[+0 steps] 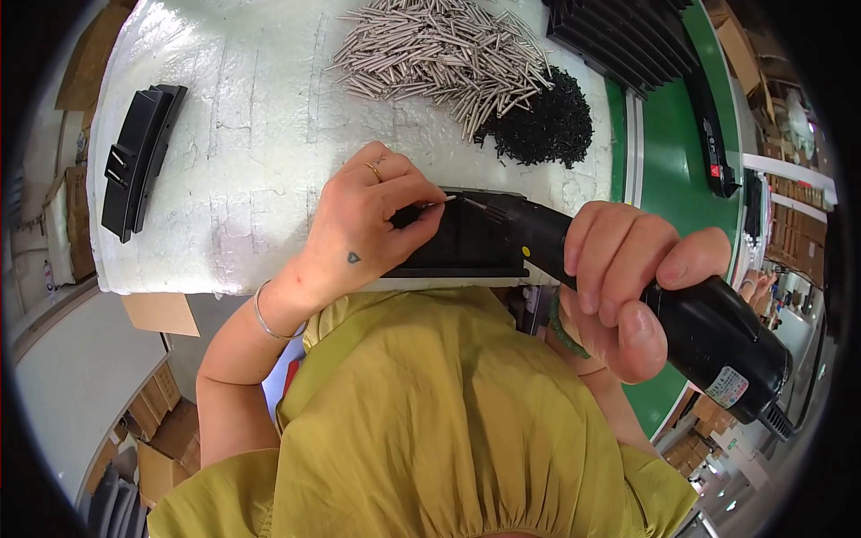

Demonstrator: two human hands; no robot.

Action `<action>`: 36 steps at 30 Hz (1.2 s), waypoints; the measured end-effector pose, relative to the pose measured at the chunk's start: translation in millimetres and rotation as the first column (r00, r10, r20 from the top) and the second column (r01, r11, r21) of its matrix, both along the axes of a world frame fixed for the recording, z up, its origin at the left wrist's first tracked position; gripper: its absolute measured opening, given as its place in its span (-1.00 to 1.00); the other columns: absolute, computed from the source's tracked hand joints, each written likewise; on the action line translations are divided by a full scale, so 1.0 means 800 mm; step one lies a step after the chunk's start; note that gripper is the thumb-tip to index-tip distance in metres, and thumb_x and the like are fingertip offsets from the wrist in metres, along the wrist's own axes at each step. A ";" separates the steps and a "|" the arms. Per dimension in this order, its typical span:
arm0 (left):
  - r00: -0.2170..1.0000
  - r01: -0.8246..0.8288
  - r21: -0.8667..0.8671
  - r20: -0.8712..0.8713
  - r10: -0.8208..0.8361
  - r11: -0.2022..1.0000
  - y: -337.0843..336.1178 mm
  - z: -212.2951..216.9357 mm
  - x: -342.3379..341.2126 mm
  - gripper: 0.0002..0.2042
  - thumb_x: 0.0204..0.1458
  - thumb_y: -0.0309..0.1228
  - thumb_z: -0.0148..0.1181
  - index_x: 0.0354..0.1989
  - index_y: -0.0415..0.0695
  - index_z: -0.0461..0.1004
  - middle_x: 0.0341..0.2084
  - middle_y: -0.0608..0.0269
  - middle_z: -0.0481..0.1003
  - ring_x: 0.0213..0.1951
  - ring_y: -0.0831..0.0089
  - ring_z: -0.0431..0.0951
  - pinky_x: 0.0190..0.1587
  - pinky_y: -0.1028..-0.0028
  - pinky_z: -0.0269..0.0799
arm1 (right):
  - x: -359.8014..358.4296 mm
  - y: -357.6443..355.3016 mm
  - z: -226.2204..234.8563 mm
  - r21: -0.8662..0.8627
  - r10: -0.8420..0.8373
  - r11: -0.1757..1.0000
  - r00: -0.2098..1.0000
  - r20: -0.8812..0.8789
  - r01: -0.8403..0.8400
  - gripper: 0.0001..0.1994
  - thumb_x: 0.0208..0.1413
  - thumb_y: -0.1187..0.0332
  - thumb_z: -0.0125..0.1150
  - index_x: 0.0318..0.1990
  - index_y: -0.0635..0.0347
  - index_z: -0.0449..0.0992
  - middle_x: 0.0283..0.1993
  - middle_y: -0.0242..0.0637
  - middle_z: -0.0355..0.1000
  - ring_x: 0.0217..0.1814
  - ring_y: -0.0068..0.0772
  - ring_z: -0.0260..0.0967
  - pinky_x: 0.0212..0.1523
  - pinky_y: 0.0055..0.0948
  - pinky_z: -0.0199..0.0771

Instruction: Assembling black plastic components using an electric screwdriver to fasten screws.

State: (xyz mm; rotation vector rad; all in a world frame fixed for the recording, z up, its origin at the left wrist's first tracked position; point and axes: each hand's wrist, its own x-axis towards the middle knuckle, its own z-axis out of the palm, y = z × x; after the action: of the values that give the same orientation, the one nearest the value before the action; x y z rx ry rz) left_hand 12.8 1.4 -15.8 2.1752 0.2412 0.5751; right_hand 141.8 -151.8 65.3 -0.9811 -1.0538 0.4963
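My left hand point(368, 211) is closed in a pinch on a small silver metal pin point(450, 198), whose tip shows past the fingertips. Wrapped round a black electric screwdriver point(717, 336), my right hand point(632, 269) keeps the tool tilted, its bit pointing left at the pin. Bit tip and pin end are very close; whether they touch I cannot tell. Beneath both hands lies a black plastic part point(475, 255) at the near table edge, partly covered by my left hand. Beyond sit a heap of silver pins point(439, 54) and a pile of small black screws point(547, 121).
A curved black part point(141, 161) with short metal pins on it lies at the far left of the padded white table cover point(242, 134). Several black ribbed parts point(623, 40) are stacked at the far right, beside a green surface point(677, 170). Another black tool-like object point(713, 148) lies there.
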 end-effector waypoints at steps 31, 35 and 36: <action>1.000 0.027 0.026 -0.010 -0.027 0.999 0.000 -0.013 -0.002 -0.86 -0.31 -0.50 0.28 -0.52 -0.13 0.46 -0.51 0.29 0.39 -0.36 0.27 0.36 -0.34 0.39 0.37 | -0.011 0.047 0.000 -0.093 0.046 0.995 0.999 0.025 -0.044 -0.73 -0.09 0.48 0.13 -0.26 0.09 0.17 -0.62 -0.43 0.21 -0.65 -0.56 0.11 -0.51 -0.48 0.18; 0.998 -0.001 0.117 0.066 -0.007 0.993 -0.002 0.010 -0.005 -0.66 -0.33 -0.44 0.33 -0.28 -0.12 0.46 -0.36 0.23 0.40 -0.22 0.18 0.36 -0.19 0.35 0.35 | 0.020 0.025 0.021 0.055 0.148 0.988 0.987 -0.061 -0.144 -0.72 -0.06 0.47 0.16 -0.18 0.15 0.24 -0.55 -0.43 0.26 -0.57 -0.52 0.20 -0.45 -0.49 0.22; 1.000 0.011 0.190 -0.005 -0.010 0.982 -0.007 0.018 -0.009 -0.55 -0.35 -0.42 0.37 -0.16 -0.11 0.43 -0.27 0.20 0.41 -0.17 0.16 0.36 -0.13 0.32 0.35 | 0.024 0.021 0.025 0.117 0.135 0.985 0.989 -0.060 -0.127 -0.73 -0.08 0.45 0.07 -0.16 0.15 0.27 -0.58 -0.50 0.20 -0.58 -0.60 0.15 -0.44 -0.53 0.16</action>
State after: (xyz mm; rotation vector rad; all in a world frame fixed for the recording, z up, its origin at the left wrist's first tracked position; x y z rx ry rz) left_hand 5.2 -4.3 -1.5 2.3609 0.1830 0.6094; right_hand 161.2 -135.3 85.0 -0.7933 -1.0778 0.5685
